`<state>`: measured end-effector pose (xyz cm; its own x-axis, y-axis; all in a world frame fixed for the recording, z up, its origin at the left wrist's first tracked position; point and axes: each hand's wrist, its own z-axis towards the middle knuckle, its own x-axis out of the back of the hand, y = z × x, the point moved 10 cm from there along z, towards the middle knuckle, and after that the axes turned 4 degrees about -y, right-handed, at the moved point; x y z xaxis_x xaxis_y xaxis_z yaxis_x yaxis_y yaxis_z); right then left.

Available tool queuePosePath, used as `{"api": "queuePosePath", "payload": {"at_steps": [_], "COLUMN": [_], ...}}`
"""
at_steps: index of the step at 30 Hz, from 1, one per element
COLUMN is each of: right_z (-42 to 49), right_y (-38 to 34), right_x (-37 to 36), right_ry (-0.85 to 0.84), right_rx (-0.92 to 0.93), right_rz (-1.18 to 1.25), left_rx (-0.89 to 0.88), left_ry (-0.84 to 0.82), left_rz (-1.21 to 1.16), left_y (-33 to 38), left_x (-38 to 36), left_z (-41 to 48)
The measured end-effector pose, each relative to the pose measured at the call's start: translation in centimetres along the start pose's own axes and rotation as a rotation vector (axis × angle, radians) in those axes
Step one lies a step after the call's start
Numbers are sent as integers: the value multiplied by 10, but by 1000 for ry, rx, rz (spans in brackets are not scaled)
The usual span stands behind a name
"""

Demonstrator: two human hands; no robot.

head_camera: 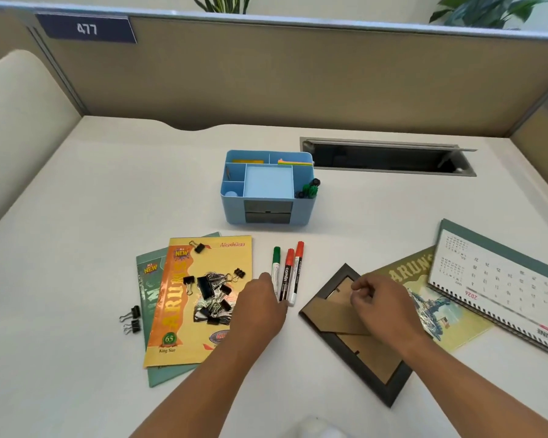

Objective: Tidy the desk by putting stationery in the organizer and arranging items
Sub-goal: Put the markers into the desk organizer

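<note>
Left hand [260, 308] lies over the lower ends of three markers [287, 273] on the bench [108, 200]; pinching or not, cannot tell. Right hand [377, 298] rests loosely curled on the picture frame [345, 343]. Advise: gather all three markers and lift them to the organizer [268, 188] at 12 o'clock.

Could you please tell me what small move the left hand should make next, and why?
Probably close the left hand round the three markers at its fingertips: they lie loose on the desk, while the blue organizer holds other markers in its right-hand compartment.
</note>
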<state>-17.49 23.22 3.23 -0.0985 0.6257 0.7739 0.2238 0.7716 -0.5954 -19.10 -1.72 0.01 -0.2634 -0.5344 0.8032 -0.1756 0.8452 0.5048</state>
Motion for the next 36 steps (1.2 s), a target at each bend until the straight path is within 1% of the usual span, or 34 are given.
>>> {"api": "queuePosePath", "payload": {"at_steps": [3, 8, 11, 16, 21, 23, 25, 28, 31, 36], "right_z": [4, 23, 44, 67, 75, 75, 75, 75, 72, 60], "right_y": [-16, -57, -71, -69, -65, -65, -64, -68, -74, -79], "right_x": [-5, -21, -32, -49, -59, -60, -56, -44, -25, 15], "right_ry": [-14, -59, -73, -75, -82, -76, -50, 7, 44, 147], "right_rx": [22, 71, 7, -114, -98, -99, -99, -25, 86, 226], "right_rz": [30, 24, 31, -68, -219, -215, -142, -29, 41, 172], "left_rx": [22, -5, 22, 24, 40, 48, 42, 0, -99, -191], "left_ry": [7, 94, 54, 43, 46, 38, 54, 149, 256, 348], "left_rz": [11, 46, 61, 39, 77, 89, 94, 81, 45, -46], "left_y": [-2, 9, 9, 13, 16, 18, 20, 25, 32, 38], "left_x": [0, 23, 25, 22, 24, 27, 35, 56, 86, 130], "left_z": [6, 36, 53, 62, 64, 63, 63, 59, 50, 31]}}
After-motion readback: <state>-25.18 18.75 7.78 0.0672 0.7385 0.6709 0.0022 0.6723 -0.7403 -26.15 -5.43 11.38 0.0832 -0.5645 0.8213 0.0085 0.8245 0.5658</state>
